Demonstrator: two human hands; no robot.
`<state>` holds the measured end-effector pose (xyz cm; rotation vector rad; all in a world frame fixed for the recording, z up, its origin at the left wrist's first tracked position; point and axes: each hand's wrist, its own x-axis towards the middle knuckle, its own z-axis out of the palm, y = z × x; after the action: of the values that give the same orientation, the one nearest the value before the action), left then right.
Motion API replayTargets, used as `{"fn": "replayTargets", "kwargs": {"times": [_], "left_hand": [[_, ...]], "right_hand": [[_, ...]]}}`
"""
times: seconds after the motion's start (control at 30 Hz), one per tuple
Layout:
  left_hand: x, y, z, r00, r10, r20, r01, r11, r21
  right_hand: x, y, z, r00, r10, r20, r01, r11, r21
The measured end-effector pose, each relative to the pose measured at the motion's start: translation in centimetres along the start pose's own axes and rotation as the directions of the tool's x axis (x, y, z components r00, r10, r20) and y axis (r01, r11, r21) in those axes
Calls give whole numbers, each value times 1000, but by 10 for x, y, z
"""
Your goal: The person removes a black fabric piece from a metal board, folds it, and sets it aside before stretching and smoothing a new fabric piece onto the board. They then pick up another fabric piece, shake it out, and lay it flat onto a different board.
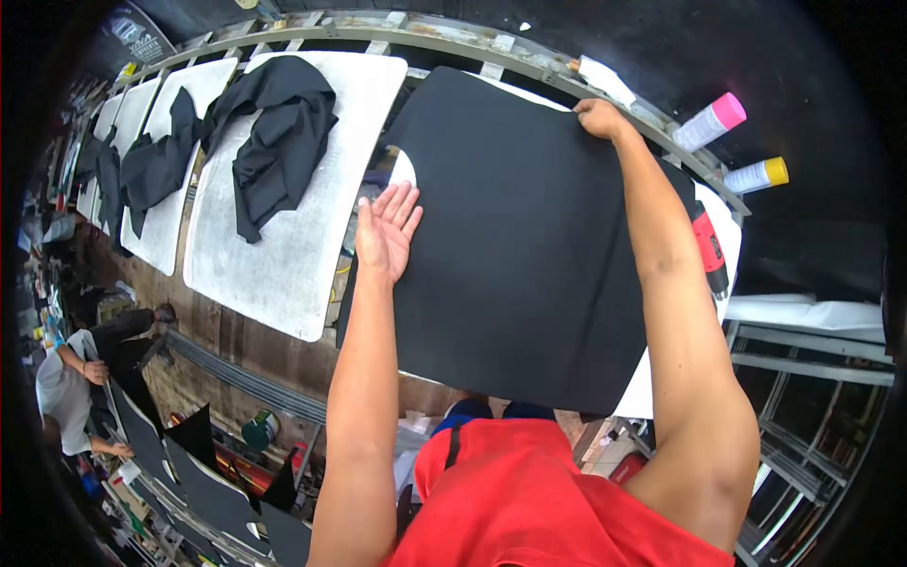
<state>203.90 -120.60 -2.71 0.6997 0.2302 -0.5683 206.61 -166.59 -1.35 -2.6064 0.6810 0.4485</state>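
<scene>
A large black cloth panel (520, 246) lies spread over a white board (637, 389), whose edges show at the back and right. A curved notch on the cloth's left edge shows white beneath it. My right hand (601, 119) has its fingers closed on the cloth's far right corner. My left hand (385, 231) is open, palm up and fingers spread, at the cloth's left edge near the notch. Whether its back touches the cloth I cannot tell.
Left stands another white board (265, 274) with crumpled black cloth (283, 142). A red heat gun (707, 244), a pink-capped can (710, 123) and a yellow-capped can (756, 176) are at right. A co-worker (68, 397) handles black panels at lower left.
</scene>
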Motion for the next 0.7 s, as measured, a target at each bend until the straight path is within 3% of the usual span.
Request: {"fn": "replayTargets", "kwargs": {"times": [0.07, 0.13, 0.2, 0.27, 0.33, 0.4, 0.43, 0.47, 0.53, 0.6, 0.67, 0.7], "left_hand": [[1, 0, -1, 1000, 5, 1, -5, 1000, 1], [-1, 0, -1, 1000, -2, 2, 2, 1000, 4], [0, 0, 0, 1000, 7, -6, -7, 1000, 12], [-1, -1, 1, 1000, 3, -1, -3, 1000, 9], [0, 0, 1, 1000, 1, 4, -1, 1000, 11], [-1, -1, 2, 1000, 4, -13, -4, 1000, 20], [0, 0, 2, 1000, 7, 0, -7, 1000, 21], [-1, -1, 2, 1000, -3, 8, 3, 1000, 24], [0, -1, 4, 1000, 6, -27, -5, 999, 50], [1, -2, 2, 1000, 12, -14, -11, 998, 70], [1, -2, 2, 1000, 7, -6, -6, 995, 99], [3, -1, 2, 1000, 4, 1, -4, 995, 104]], "right_hand": [[-3, -8, -2, 999, 39, 13, -39, 999, 33], [-19, -13, 4, 970, 12, -244, -30, 997, -72], [-40, -16, 20, 825, -142, -548, 86, 988, -126], [-77, -31, 36, 585, -160, -795, 158, 984, -82], [-120, -35, 61, 635, -223, -740, 265, 962, -62], [-149, -24, 98, 681, -206, -703, 173, 978, -119], [-159, -21, 105, 817, 34, -575, -73, 996, -45], [-159, -15, 106, 814, 45, -579, -84, 996, -41], [-150, -2, 101, 711, 271, -649, -101, 953, 287], [-136, 14, 89, 649, 501, -573, -113, 808, 579], [-142, 9, 59, 733, 620, -279, -194, 584, 788], [-132, 31, 67, 776, 579, -249, -84, 487, 869]]}}
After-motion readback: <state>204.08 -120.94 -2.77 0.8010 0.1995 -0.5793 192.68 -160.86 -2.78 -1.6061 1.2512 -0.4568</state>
